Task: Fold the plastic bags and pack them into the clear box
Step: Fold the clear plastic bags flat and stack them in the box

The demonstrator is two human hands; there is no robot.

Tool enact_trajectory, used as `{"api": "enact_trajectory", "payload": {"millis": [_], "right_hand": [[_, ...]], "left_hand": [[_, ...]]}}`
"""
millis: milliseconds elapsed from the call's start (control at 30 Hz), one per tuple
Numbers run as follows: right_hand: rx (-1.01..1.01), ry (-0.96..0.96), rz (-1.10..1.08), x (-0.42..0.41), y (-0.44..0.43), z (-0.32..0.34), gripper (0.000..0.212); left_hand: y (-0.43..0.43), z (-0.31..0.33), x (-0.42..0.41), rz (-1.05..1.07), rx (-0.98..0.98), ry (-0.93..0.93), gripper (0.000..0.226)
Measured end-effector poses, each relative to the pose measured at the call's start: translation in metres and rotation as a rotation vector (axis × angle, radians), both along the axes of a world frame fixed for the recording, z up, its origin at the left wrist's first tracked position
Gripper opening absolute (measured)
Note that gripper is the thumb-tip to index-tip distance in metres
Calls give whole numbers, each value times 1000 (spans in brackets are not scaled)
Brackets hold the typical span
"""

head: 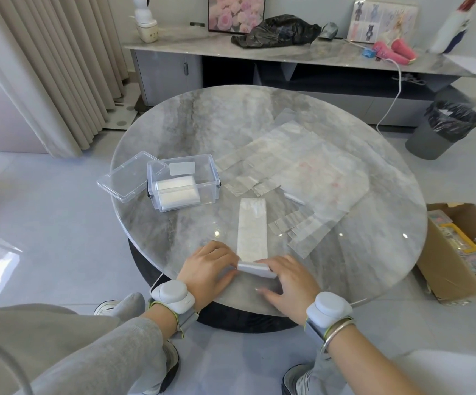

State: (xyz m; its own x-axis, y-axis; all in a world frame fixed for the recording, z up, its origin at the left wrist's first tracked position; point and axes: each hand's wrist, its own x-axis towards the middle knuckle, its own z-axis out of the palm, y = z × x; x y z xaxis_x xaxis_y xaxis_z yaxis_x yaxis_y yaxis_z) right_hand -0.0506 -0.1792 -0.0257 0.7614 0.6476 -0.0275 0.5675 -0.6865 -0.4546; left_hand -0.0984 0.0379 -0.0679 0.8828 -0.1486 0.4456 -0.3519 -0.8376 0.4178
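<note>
From my remote seat I see both hands at the near edge of the round marble table (188, 118). The left hand (211, 269) has its fingers curled in, pinching the left side of the turned-up near end of the long bag strip (252, 226). The right hand (288, 283) holds the right side of that same end, fingers curved onto it and thumb stretched out flat on the tabletop. The rest of the strip lies flat, running straight away from me toward the middle of the table.

The clear box (209, 178) stands open on the left part of the table, well apart from the hands. Inside it I can make out one folded white bag packet (177, 192) lying on the bottom, filling much of the left side. I also see a pale rectangular label (182, 168) at the box's back wall. The clear lid (125, 178) lies just left of the box, touching it.

Several unfolded bags (311, 172) lie spread and overlapping on the right half of the table, next to the strip.

Off the table to the right, a grey bin (428, 143) has a black liner, with something pale inside that I cannot identify. An open cardboard box (442, 269) on the floor holds colourful packaged items. A crumpled black bag (276, 31) lies on the sideboard (174, 42) behind.
</note>
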Motion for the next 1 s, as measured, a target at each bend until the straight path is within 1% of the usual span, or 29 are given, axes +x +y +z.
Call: {"api": "enact_trajectory", "payload": {"millis": [100,167,267,367,400,500,633,700,900,1000], "right_hand": [[96,-19,-77,2,3,-10,14],[152,5,-162,4,4,-14,5],[178,74,-233,6,8,-14,10],[207,129,-294,7,11,-17,33],[217,152,-314,7,13,-19,33],[264,228,-373,9,16,-23,13],[298,240,-414,9,19,-24,19],[292,246,-420,9,19,-24,18],[306,260,-430,10,20,-26,16],[289,233,-449,9,20,-26,17]], "left_hand": [[0,-1,-1,-17,-16,2,18],[0,-2,-2,-19,-24,24,16],[-1,0,-2,13,-87,71,16],[-4,-2,-1,78,-170,93,15],[-6,-4,-1,107,-187,95,17],[-10,-11,0,215,-234,94,24],[-15,-12,4,315,-239,113,37],[-16,-13,6,343,-234,118,41],[-17,-18,14,378,-188,112,42],[-16,-19,17,378,-155,102,42]]}}
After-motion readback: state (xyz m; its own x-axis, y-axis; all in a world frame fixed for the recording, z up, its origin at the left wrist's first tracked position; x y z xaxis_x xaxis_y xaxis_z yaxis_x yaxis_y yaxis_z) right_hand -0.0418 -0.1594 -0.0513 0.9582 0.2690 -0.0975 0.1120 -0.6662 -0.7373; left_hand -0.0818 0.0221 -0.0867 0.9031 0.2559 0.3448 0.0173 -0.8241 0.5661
